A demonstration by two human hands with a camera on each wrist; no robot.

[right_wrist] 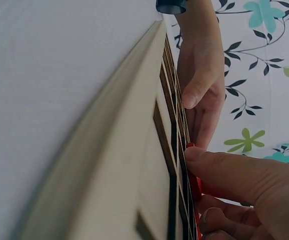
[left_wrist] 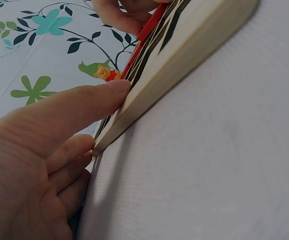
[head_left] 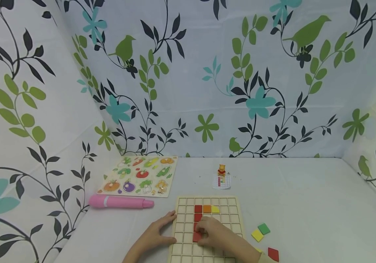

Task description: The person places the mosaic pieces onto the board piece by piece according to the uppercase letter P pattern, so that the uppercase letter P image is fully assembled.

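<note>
Watching this through the head and wrist cams, so going by looks only. The piece I care about is the red tile (head_left: 197, 236) at the bottom of a column of reds on the gridded wooden board (head_left: 181, 228), left of the board's middle. I'd guess it's very light and properly stiff, no squish at all, hard to break. The face looks smooth, so maybe a bit slick. I'd take it by two opposite edges with the fingertips; once it's down in a cell there'd be hardly any edge left to grab.

That's roughly what my right hand (head_left: 217, 232) has going: fingers curled in, thumb and fingertips pinching the tile, though the fingers hide part of it. My left hand (head_left: 157, 233) is spread wide, holding nothing, thumb and fingertips touching the board's left edge. Good spot imo, as a flat, stiff board like that could slide on the tabletop (head_left: 306, 204).

Looks-wise: small flat square, plain red, no markings I can make out. The board is pale wood with raised dividers and darker grooves up close. An orange tile (head_left: 206, 209) and a yellow tile (head_left: 215, 209) run right from the column's top.
</note>
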